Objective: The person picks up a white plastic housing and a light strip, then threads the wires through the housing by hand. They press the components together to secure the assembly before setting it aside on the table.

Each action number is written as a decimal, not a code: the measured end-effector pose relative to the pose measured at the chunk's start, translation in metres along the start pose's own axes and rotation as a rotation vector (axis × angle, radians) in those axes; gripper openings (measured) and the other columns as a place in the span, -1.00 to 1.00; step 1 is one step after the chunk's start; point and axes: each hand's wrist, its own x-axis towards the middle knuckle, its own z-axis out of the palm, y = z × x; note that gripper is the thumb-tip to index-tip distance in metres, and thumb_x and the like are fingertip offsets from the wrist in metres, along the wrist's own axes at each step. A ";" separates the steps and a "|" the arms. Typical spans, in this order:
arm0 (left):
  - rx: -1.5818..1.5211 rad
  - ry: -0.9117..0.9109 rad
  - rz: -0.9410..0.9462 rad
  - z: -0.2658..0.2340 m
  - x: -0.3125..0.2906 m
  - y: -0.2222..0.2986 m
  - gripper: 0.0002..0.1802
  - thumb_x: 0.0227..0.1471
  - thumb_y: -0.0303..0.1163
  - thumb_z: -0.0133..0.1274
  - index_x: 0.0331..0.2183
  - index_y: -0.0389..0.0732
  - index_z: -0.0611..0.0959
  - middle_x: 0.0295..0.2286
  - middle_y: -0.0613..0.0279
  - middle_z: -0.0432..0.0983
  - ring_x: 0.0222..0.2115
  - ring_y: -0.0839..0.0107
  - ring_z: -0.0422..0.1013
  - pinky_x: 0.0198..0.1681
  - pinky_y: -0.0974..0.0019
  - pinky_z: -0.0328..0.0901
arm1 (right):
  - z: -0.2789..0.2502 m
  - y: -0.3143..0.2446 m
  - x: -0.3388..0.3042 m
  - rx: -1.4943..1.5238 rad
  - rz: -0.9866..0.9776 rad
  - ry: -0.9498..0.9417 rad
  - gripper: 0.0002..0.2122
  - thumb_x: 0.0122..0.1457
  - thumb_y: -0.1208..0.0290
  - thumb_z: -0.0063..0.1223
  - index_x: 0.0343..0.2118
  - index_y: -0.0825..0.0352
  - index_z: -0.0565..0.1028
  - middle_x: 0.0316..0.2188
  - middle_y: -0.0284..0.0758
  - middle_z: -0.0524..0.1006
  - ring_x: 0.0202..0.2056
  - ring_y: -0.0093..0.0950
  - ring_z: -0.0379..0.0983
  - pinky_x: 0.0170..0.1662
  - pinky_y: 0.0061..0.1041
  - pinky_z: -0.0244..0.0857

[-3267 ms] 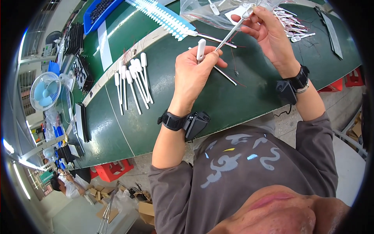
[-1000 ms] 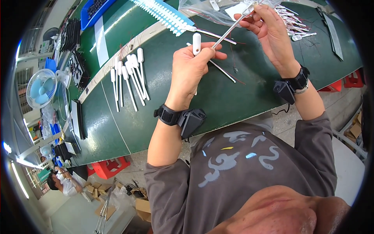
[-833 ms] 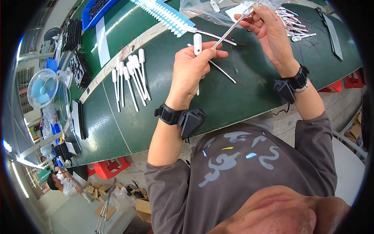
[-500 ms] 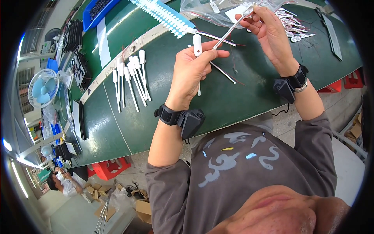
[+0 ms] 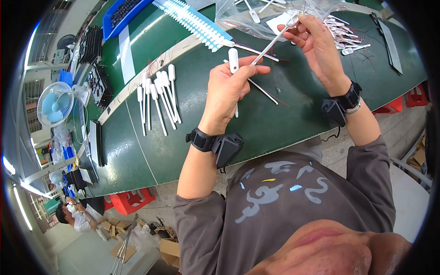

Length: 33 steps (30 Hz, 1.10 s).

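Note:
A thin white stick point(image 5: 274, 42) with an oval head and fine wires spans both hands above the green table point(image 5: 192, 160). My left hand point(image 5: 225, 89) is closed, pinching its lower end between thumb and fingers. A second white stick-like piece with a flat oval head point(image 5: 233, 59) stands out of the same hand, its lower end showing below the palm. At the stick's head end, the fingertips of my right hand point(image 5: 315, 48) are closed in a pinch, partly covering the head. Beneath the left hand, a loose white stick point(image 5: 263, 91) with a red wire lies on the table.
Several white round-headed sticks point(image 5: 166, 103) lie to the left. Beyond my hands are a blue sheet point(image 5: 208, 30) bearing white pieces and a clear plastic bag point(image 5: 224, 16). More wired sticks point(image 5: 343, 36) are piled right, near a dark bar point(image 5: 389, 46). A blue bin point(image 5: 107, 30) stands far left.
The whole view has shifted slightly, so the table and its things sit a little lower and further right. Both hands keep their hold on the stick, with only slight finger movement.

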 end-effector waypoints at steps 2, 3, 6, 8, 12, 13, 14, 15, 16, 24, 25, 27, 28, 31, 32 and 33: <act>0.006 0.008 0.020 -0.001 0.000 -0.001 -0.69 0.10 -0.51 0.03 -0.11 -0.44 0.61 -0.30 0.04 0.65 -0.72 0.78 0.08 -0.67 0.65 0.00 | 0.002 -0.001 -0.001 -0.003 0.007 0.009 -0.79 0.30 0.34 0.02 -0.44 0.32 0.39 -0.38 -0.35 0.51 -0.06 -0.33 0.56 -0.05 -0.56 0.46; 0.006 0.007 0.018 -0.001 0.001 -0.001 -0.69 0.10 -0.51 0.03 -0.11 -0.44 0.61 -0.30 0.04 0.65 -0.72 0.78 0.08 -0.67 0.65 0.00 | 0.003 -0.001 -0.001 -0.007 0.015 0.016 -0.79 0.30 0.34 0.02 -0.44 0.31 0.39 -0.38 -0.36 0.50 -0.06 -0.33 0.56 -0.05 -0.56 0.46; 0.012 0.014 0.019 0.000 0.001 -0.001 -0.69 0.10 -0.50 0.02 -0.12 -0.44 0.61 -0.30 0.04 0.65 -0.73 0.77 0.08 -0.67 0.64 0.00 | 0.004 -0.001 -0.002 -0.016 0.014 0.023 -0.80 0.30 0.34 0.02 -0.44 0.31 0.39 -0.39 -0.37 0.50 -0.06 -0.32 0.56 -0.05 -0.56 0.46; 0.014 0.017 0.022 0.000 0.001 -0.001 -0.69 0.10 -0.50 0.02 -0.12 -0.45 0.61 -0.30 0.04 0.65 -0.73 0.77 0.08 -0.67 0.64 0.01 | 0.003 -0.001 -0.001 -0.026 -0.006 0.020 -0.80 0.31 0.35 0.02 -0.45 0.31 0.39 -0.40 -0.37 0.50 -0.06 -0.32 0.56 -0.05 -0.56 0.46; 0.022 0.018 0.029 0.001 0.000 -0.001 -0.70 0.11 -0.49 0.02 -0.13 -0.45 0.61 -0.31 0.04 0.65 -0.73 0.77 0.08 -0.66 0.65 0.01 | -0.002 0.002 0.001 -0.016 -0.007 -0.018 -0.80 0.31 0.35 0.01 -0.45 0.31 0.39 -0.40 -0.38 0.49 -0.06 -0.31 0.56 -0.06 -0.57 0.45; 0.025 0.015 0.029 0.001 0.000 -0.001 -0.70 0.11 -0.49 0.02 -0.13 -0.45 0.61 -0.31 0.04 0.65 -0.73 0.77 0.08 -0.66 0.65 0.01 | -0.002 0.002 0.001 -0.016 -0.006 -0.018 -0.80 0.31 0.35 0.01 -0.45 0.31 0.39 -0.40 -0.38 0.49 -0.06 -0.31 0.56 -0.06 -0.57 0.45; 0.029 0.011 0.029 0.001 0.000 -0.001 -0.70 0.12 -0.48 0.02 -0.13 -0.45 0.61 -0.31 0.03 0.65 -0.73 0.77 0.08 -0.66 0.65 0.01 | -0.001 0.002 0.001 -0.028 -0.012 -0.020 -0.79 0.31 0.35 0.00 -0.45 0.31 0.39 -0.41 -0.38 0.49 -0.05 -0.31 0.56 -0.06 -0.58 0.45; 0.028 0.011 0.029 0.000 0.000 -0.001 -0.70 0.12 -0.48 0.02 -0.13 -0.45 0.61 -0.31 0.03 0.65 -0.73 0.77 0.08 -0.66 0.65 0.01 | -0.001 0.001 0.001 -0.040 -0.019 -0.022 -0.79 0.32 0.35 0.00 -0.45 0.31 0.39 -0.41 -0.39 0.49 -0.05 -0.30 0.55 -0.06 -0.58 0.45; 0.027 0.010 0.029 0.000 0.000 -0.001 -0.70 0.12 -0.48 0.03 -0.13 -0.45 0.61 -0.31 0.03 0.65 -0.73 0.77 0.08 -0.66 0.65 0.01 | -0.001 0.001 0.001 -0.051 -0.026 -0.024 -0.79 0.32 0.35 0.00 -0.45 0.31 0.39 -0.41 -0.39 0.49 -0.05 -0.30 0.55 -0.06 -0.58 0.45; 0.030 0.008 0.030 0.000 0.001 -0.002 -0.70 0.11 -0.47 0.06 -0.13 -0.43 0.62 -0.31 0.03 0.65 -0.72 0.76 0.10 -0.66 0.65 0.02 | -0.001 0.000 0.001 -0.036 -0.027 -0.043 -0.79 0.32 0.35 0.00 -0.45 0.31 0.39 -0.41 -0.39 0.49 -0.05 -0.29 0.55 -0.07 -0.59 0.45; 0.033 0.009 0.027 0.000 0.001 -0.002 -0.70 0.11 -0.47 0.06 -0.13 -0.43 0.62 -0.31 0.03 0.65 -0.72 0.76 0.10 -0.66 0.65 0.02 | -0.001 0.000 0.000 -0.036 -0.026 -0.043 -0.79 0.32 0.35 0.00 -0.45 0.31 0.39 -0.41 -0.39 0.49 -0.05 -0.29 0.55 -0.07 -0.59 0.45; 0.036 0.010 0.024 0.000 0.001 -0.002 -0.70 0.10 -0.47 0.07 -0.13 -0.43 0.62 -0.31 0.03 0.65 -0.72 0.76 0.10 -0.67 0.65 0.02 | 0.000 0.000 -0.001 -0.041 -0.021 -0.035 -0.79 0.32 0.35 0.00 -0.45 0.31 0.39 -0.41 -0.39 0.49 -0.05 -0.29 0.55 -0.07 -0.59 0.45; 0.038 0.012 0.022 0.001 0.000 -0.002 -0.70 0.10 -0.47 0.07 -0.13 -0.43 0.62 -0.31 0.03 0.65 -0.72 0.77 0.11 -0.67 0.65 0.02 | 0.000 -0.001 -0.001 -0.044 -0.019 -0.031 -0.79 0.32 0.34 0.00 -0.45 0.31 0.39 -0.41 -0.39 0.49 -0.05 -0.29 0.55 -0.07 -0.59 0.45; 0.039 0.018 0.017 0.002 0.000 -0.002 -0.70 0.10 -0.47 0.08 -0.13 -0.43 0.62 -0.31 0.03 0.65 -0.72 0.77 0.11 -0.67 0.64 0.02 | -0.002 0.000 -0.001 -0.030 -0.020 -0.037 -0.79 0.32 0.34 0.00 -0.44 0.31 0.39 -0.41 -0.39 0.49 -0.06 -0.30 0.56 -0.07 -0.58 0.46; 0.041 0.020 0.016 0.002 0.001 -0.002 -0.70 0.10 -0.47 0.07 -0.13 -0.44 0.62 -0.31 0.03 0.65 -0.72 0.76 0.11 -0.67 0.64 0.02 | -0.001 0.000 -0.001 -0.023 -0.021 -0.040 -0.79 0.32 0.34 0.00 -0.44 0.30 0.39 -0.41 -0.39 0.49 -0.06 -0.31 0.56 -0.07 -0.58 0.46; 0.044 0.022 0.015 0.001 0.001 -0.002 -0.70 0.10 -0.47 0.07 -0.14 -0.44 0.62 -0.31 0.03 0.65 -0.72 0.76 0.11 -0.67 0.64 0.02 | 0.000 0.000 -0.001 -0.022 -0.021 -0.040 -0.79 0.32 0.34 0.00 -0.44 0.30 0.39 -0.41 -0.39 0.49 -0.06 -0.31 0.56 -0.07 -0.58 0.46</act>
